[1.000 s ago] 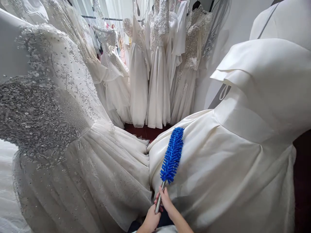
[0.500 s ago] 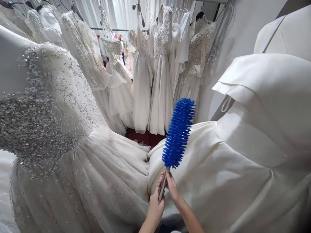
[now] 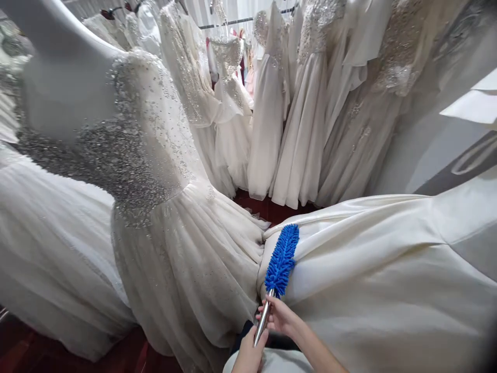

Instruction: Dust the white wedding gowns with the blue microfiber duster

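Duster (image 3: 282, 259), blue and bristly, lies against the near edge of the satin skirt (image 3: 380, 269) at lower centre of the frame. Its chenille-like head is long, tapered and soft; the handle (image 3: 263, 321) is a smooth polished metal tube. The right hand (image 3: 281, 317) is closed around the handle just below the head; the left hand (image 3: 248, 355) is closed on the lower end of the handle, at the bottom edge. To brush well, keep the head flat to the cloth, use light pressure and follow the fold lines, so the glossy ivory satin does not snag or crease. Left of the duster, the beaded gown (image 3: 155, 171) on a mannequin has a sequinned bodice and a gathered, speckled tulle skirt: keep bristles off the beadwork. Hanging gowns (image 3: 295, 114) fill the upper centre over dark red floor (image 3: 272, 210).
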`<state>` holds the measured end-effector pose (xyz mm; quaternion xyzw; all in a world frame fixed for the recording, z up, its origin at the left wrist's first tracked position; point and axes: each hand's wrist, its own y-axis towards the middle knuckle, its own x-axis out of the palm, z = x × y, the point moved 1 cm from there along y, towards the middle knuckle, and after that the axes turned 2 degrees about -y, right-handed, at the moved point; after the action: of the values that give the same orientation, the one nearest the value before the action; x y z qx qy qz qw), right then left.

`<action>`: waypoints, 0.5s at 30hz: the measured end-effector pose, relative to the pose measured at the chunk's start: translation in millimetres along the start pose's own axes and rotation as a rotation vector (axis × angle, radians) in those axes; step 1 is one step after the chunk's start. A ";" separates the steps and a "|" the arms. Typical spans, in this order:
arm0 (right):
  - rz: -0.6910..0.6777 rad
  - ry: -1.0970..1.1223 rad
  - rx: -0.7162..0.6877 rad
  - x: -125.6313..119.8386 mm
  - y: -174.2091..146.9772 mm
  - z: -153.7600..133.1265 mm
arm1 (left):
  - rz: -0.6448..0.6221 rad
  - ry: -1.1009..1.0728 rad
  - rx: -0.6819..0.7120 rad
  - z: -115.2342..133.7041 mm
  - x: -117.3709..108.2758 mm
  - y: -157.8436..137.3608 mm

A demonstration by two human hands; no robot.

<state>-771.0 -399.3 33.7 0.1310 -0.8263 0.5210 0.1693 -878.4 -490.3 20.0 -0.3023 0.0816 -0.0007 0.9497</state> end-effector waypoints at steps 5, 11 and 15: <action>-0.153 -0.127 -0.081 74.6 -3.5 -40.5 | 0.288 0.022 0.130 30.9 -40.0 -16.3; -0.496 -0.317 -0.279 164.7 7.6 -55.0 | 0.580 -0.035 0.090 48.1 -88.0 -19.2; -0.512 -0.281 -0.155 166.0 51.7 -10.3 | 0.480 0.073 -0.086 4.3 -113.9 -21.7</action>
<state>-940.5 -374.7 64.7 0.3927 -0.8190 0.3735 0.1884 -989.0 -499.8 53.5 -0.3142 0.1851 0.2177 0.9053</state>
